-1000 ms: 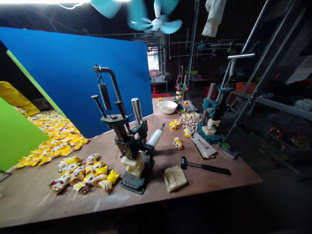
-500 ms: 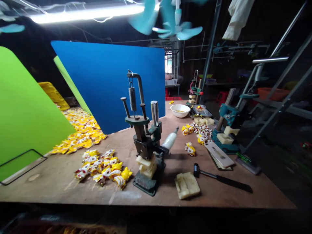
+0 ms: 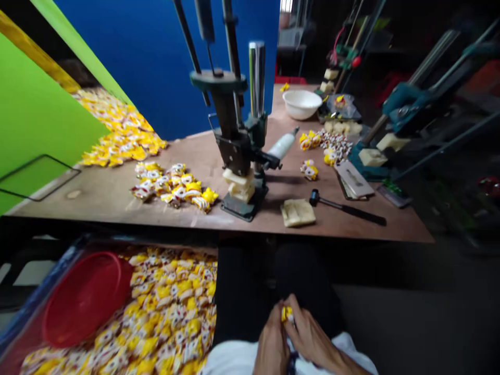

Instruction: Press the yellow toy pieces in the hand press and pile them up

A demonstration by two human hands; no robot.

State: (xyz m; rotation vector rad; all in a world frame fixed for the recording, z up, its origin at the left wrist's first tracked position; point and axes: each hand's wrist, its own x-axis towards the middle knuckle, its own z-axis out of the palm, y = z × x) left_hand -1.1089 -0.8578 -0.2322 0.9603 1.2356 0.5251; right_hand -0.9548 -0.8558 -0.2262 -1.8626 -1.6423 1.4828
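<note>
Low in the view, over my lap, my left hand (image 3: pixel 271 338) and my right hand (image 3: pixel 308 333) come together around a small yellow-and-white plastic figure piece (image 3: pixel 287 314). Fingers of both hands are closed on it, and most of it is hidden by them. Similar yellow-and-white pieces (image 3: pixel 172 185) lie in a group on the wooden table (image 3: pixel 203 156). Behind the table's front edge stands a green hand press (image 3: pixel 230 140) with cream-coloured blocks (image 3: pixel 239 185) under its ram.
Left of my legs, a box full of yellow-and-white pieces (image 3: pixel 167 312) holds a red plastic basin (image 3: pixel 88 297). A cream block (image 3: pixel 297 212), a black hammer (image 3: pixel 347 207) and a phone (image 3: pixel 353 178) lie on the table. Farther back are a white bowl (image 3: pixel 301 104) and a second press (image 3: pixel 406 109).
The view has tilted down, so the table sits higher in the picture. Both my hands, the held piece, my lap and the box with the red basin have come into view.
</note>
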